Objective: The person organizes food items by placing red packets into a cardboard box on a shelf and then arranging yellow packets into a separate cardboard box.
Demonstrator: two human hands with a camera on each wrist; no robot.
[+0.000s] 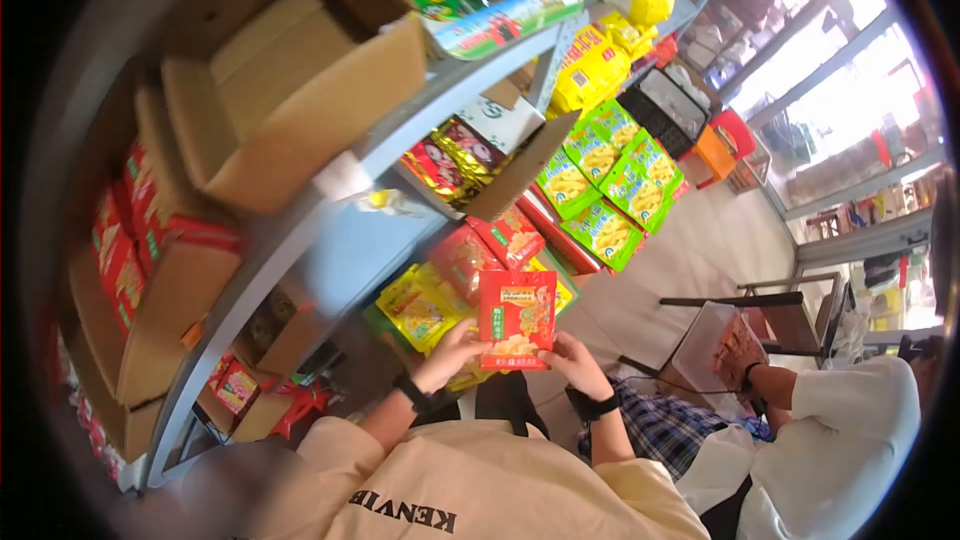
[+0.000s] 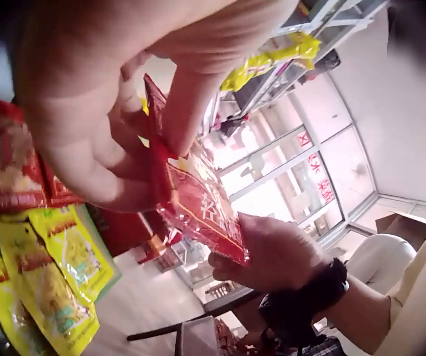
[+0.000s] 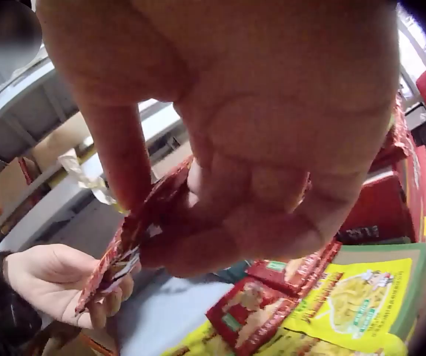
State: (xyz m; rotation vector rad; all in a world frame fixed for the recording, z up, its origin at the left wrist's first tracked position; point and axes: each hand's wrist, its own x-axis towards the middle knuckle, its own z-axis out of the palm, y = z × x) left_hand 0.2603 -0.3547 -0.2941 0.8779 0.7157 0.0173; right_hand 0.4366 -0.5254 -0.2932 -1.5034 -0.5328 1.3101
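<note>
A flat red snack packet (image 1: 517, 318) is held up in front of the body, its printed face toward the head camera. My left hand (image 1: 453, 354) pinches its lower left edge, thumb on the front and fingers behind. At the lower right corner, my right hand (image 1: 577, 364) pinches it the same way. The left wrist view shows the packet (image 2: 198, 196) almost edge-on between both hands. Beneath and beyond it lie more red packets (image 3: 253, 311) and yellow packets (image 1: 415, 308) in a green-edged box.
Green snack bags (image 1: 608, 180) fill a red box beyond. A metal shelf (image 1: 300, 230) with cardboard boxes (image 1: 300, 90) runs along the left. On the right, another person in a white sleeve (image 1: 845, 410) reaches into a clear plastic bin (image 1: 690, 345) beside a dark chair (image 1: 770, 310).
</note>
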